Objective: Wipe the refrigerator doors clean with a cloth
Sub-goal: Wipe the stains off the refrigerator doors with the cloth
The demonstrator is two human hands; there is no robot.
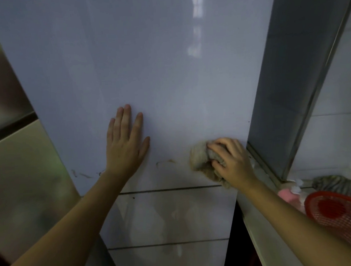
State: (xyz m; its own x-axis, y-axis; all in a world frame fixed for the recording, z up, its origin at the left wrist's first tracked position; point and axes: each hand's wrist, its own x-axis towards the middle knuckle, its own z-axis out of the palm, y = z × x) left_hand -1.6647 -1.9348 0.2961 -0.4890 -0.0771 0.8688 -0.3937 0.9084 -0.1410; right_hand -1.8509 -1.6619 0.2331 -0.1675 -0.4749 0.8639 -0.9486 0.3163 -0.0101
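The tall pale refrigerator door (pixel 144 62) fills the middle of the head view, with two lower drawer fronts (pixel 176 216) under it. My left hand (pixel 125 142) lies flat on the door, fingers spread and pointing up. My right hand (pixel 231 160) presses a bunched beige cloth (pixel 201 160) against the door's lower right corner. Faint dark smudges (pixel 165 162) run along the door's bottom strip between my hands and to the left of my left wrist.
A grey refrigerator side panel (pixel 291 83) rises at the right, beside white wall tiles (pixel 340 121). A counter (pixel 267 240) at lower right holds a red mesh basket (pixel 342 214), a pink item (pixel 288 196) and a striped cloth (pixel 338 184). Another beige appliance (pixel 17 164) stands left.
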